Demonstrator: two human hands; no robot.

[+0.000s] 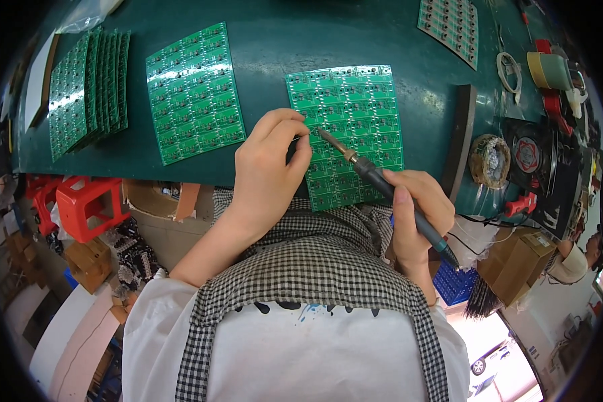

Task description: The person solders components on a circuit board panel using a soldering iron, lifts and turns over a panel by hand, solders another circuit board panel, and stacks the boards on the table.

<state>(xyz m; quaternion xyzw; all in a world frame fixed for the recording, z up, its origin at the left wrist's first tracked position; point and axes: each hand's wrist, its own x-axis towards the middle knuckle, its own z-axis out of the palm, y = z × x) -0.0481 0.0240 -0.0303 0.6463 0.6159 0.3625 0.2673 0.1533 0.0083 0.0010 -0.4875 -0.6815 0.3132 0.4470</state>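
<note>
A green circuit board panel (365, 110) with rows of small repeated units lies on the table in front of me. My right hand (419, 211) grips a soldering iron (372, 174) with a dark handle, slanting up and left. Its tip points at the panel's left part, close to my left fingertips. At the panel's left edge is my left hand (268, 161), thumb and fingers bent together in a pinch. Whatever sits between those fingers is too small to make out.
To the left lie another green panel (194, 94) and an upright-leaning stack of panels (87, 94). On the right are a dark bar (459, 141), a round tin-like ring (489, 161) and a black fan (532, 154). A populated panel (451, 28) lies far right. Red stools (87, 208) stand below left.
</note>
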